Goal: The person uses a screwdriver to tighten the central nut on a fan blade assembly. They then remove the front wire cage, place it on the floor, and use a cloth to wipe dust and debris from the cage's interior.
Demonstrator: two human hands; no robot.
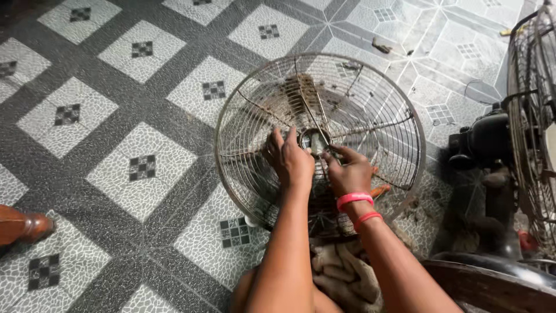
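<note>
The tiled floor (116, 116), patterned in grey bands and pale mosaic squares with small checkered centres, filled most of the view; on it lay a round wire fan guard (370, 104), rusty and dusty, tilted up toward the person, its near rim close to their lap; at the right edge stood a second fan (536, 116), upright, with a dark motor housing (483, 139) behind its cage; a crumpled brownish cloth (341, 269) lay under the forearms, just below the guard's near rim; a brown shoe (23, 226) showed at the left edge. The left hand (289, 159) rested on the wires just left of the guard's hub (314, 141), fingers bent and pressed against the grille rather than wrapped round anything; the right hand (347, 168), with two pink bands (354, 199) at the wrist, sat just right of the hub, fingertips pinched toward the centre; whether it gripped a small part could not be told.
</note>
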